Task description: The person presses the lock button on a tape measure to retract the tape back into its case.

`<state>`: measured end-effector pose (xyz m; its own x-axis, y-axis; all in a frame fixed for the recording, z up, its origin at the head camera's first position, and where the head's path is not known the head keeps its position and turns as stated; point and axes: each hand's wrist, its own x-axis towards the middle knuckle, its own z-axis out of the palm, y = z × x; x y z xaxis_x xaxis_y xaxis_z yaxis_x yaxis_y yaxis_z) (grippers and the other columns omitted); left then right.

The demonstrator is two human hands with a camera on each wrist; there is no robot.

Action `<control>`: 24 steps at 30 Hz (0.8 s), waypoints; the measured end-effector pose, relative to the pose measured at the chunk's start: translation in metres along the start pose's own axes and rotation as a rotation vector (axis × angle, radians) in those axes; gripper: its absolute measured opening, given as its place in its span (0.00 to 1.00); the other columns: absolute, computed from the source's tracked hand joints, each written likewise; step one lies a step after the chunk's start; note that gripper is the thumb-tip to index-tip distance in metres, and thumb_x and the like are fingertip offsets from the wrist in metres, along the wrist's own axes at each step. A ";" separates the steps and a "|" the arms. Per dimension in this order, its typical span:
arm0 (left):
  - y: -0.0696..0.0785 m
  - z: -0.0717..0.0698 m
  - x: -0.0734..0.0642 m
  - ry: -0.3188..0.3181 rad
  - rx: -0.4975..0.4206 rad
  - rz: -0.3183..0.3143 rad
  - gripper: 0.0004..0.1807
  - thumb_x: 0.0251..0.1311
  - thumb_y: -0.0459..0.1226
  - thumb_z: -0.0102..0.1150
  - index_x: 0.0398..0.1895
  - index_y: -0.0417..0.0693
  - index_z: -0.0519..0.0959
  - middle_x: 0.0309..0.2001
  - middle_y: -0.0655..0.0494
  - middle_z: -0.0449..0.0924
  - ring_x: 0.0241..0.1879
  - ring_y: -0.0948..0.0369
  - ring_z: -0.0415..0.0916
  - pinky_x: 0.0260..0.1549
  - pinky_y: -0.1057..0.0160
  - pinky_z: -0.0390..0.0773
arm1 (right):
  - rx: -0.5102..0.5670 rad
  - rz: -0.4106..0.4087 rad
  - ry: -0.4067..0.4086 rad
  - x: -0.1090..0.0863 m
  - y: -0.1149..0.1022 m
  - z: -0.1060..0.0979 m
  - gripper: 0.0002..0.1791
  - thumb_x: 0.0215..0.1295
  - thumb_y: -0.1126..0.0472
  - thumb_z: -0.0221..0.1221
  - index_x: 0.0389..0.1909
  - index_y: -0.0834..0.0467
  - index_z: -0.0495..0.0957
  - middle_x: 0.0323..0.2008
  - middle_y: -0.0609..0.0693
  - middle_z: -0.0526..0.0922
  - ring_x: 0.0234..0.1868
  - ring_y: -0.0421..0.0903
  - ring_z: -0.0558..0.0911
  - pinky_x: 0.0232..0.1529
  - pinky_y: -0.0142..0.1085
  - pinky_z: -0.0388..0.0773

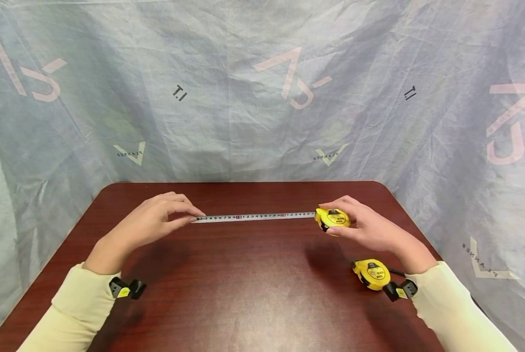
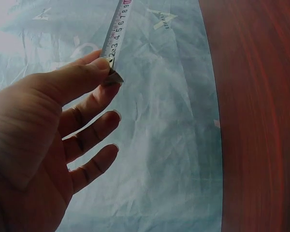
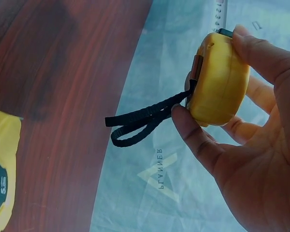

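Note:
Stretched between the two hands is the white blade (image 1: 258, 216) of a tape measure, raised above the table. My left hand (image 1: 158, 218) pinches its end between thumb and index finger; in the left wrist view the metal end hook (image 2: 113, 78) shows just below the thumb tip, with the other fingers spread. My right hand (image 1: 368, 225) grips the yellow tape measure case (image 1: 338, 218) at the blade's other end. A black wrist strap (image 3: 145, 118) hangs off the case in the right wrist view. Below that hand, a second yellow tape measure (image 1: 372, 274) lies on the table.
The dark red-brown table (image 1: 244, 293) has rounded far corners. A grey printed cloth (image 1: 227, 98) hangs behind it and along both sides. The second tape measure sits close to the right forearm, with a black strap (image 1: 396, 272) partly behind the wrist camera.

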<state>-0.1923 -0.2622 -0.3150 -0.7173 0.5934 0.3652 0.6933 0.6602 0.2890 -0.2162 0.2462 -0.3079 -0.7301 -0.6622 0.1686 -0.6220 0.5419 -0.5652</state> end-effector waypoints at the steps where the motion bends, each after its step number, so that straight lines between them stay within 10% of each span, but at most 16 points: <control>1: 0.001 0.001 0.001 -0.001 -0.006 -0.001 0.18 0.65 0.36 0.70 0.51 0.73 0.87 0.44 0.79 0.80 0.44 0.72 0.73 0.40 0.65 0.72 | 0.000 -0.002 -0.001 0.001 0.000 0.001 0.28 0.70 0.55 0.68 0.70 0.48 0.74 0.59 0.48 0.74 0.50 0.43 0.77 0.48 0.36 0.80; 24: 0.013 0.014 0.022 -0.021 -0.023 0.027 0.14 0.66 0.36 0.70 0.50 0.65 0.89 0.43 0.78 0.81 0.43 0.70 0.75 0.39 0.61 0.75 | 0.011 0.008 -0.036 0.022 -0.012 0.016 0.31 0.67 0.56 0.70 0.70 0.51 0.74 0.60 0.48 0.73 0.47 0.41 0.80 0.47 0.37 0.81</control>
<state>-0.1999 -0.2338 -0.3160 -0.6993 0.6207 0.3546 0.7138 0.6332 0.2994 -0.2202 0.2174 -0.3102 -0.7242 -0.6764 0.1345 -0.6128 0.5418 -0.5753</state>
